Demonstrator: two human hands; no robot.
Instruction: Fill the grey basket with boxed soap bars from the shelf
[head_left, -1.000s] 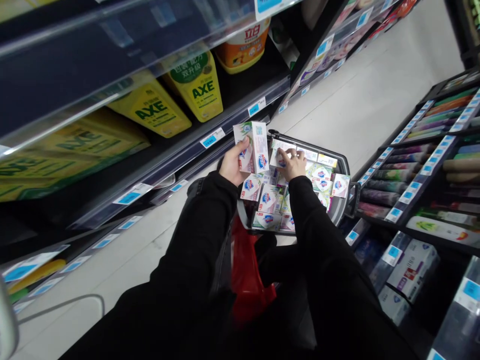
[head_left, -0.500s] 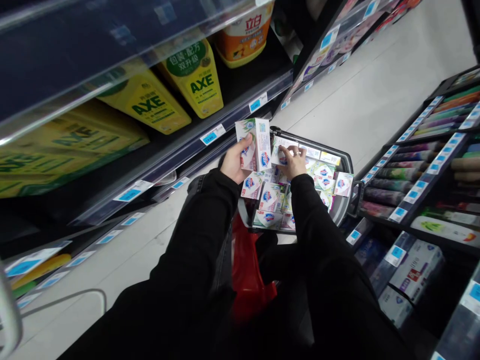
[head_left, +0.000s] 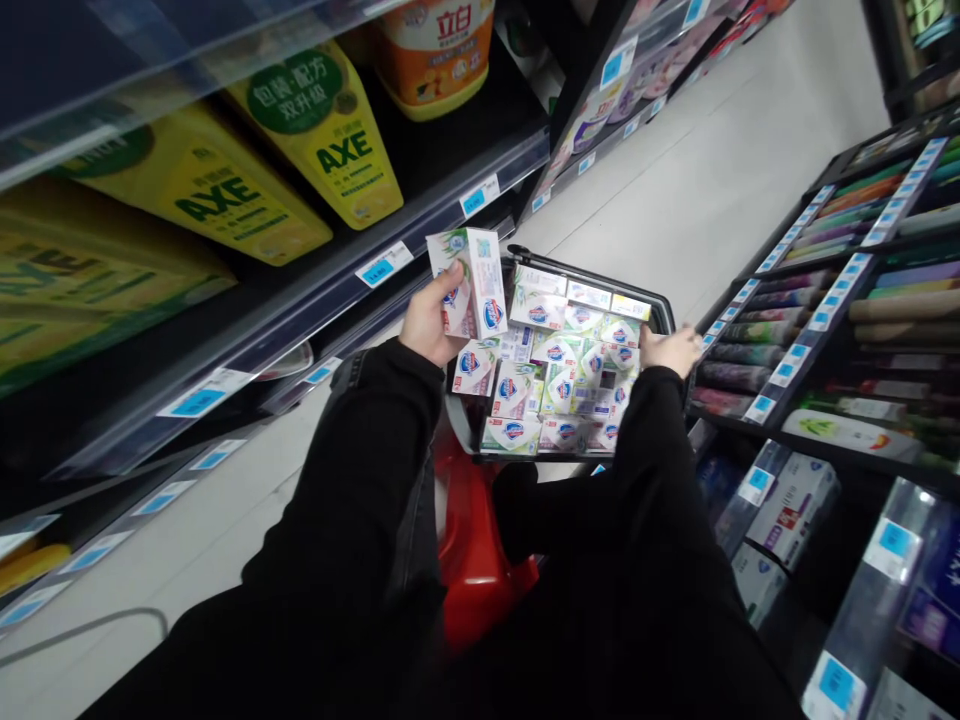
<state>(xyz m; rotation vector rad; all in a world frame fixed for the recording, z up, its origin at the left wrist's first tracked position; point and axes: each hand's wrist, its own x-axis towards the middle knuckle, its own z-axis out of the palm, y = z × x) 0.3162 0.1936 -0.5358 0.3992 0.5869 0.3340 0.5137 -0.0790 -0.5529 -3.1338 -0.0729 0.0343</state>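
My left hand (head_left: 431,318) is closed around a white, green and pink soap box (head_left: 486,288), thumb across its front, above the left side of a dark basket (head_left: 592,268). Rows of similar soap boxes (head_left: 556,352) with a blue and red emblem fill the basket, some lying flat and some on edge. At the basket's right rim is my right hand (head_left: 670,350), blurred by motion. Its fingers point right, and whether they grip anything is not clear. The spot under that hand is hidden.
Close on the left, a shelf holds yellow AXE bottles (head_left: 351,150) and an orange-labelled bottle (head_left: 435,60). To the right stands a rack (head_left: 840,290) of packaged goods. A red object (head_left: 480,560) lies below the basket, between my arms. Pale floor (head_left: 750,160) runs ahead.
My right hand has left the upper row of boxes and moved right to the basket's rim. The left hand keeps its soap box. The whole view has shifted slightly.
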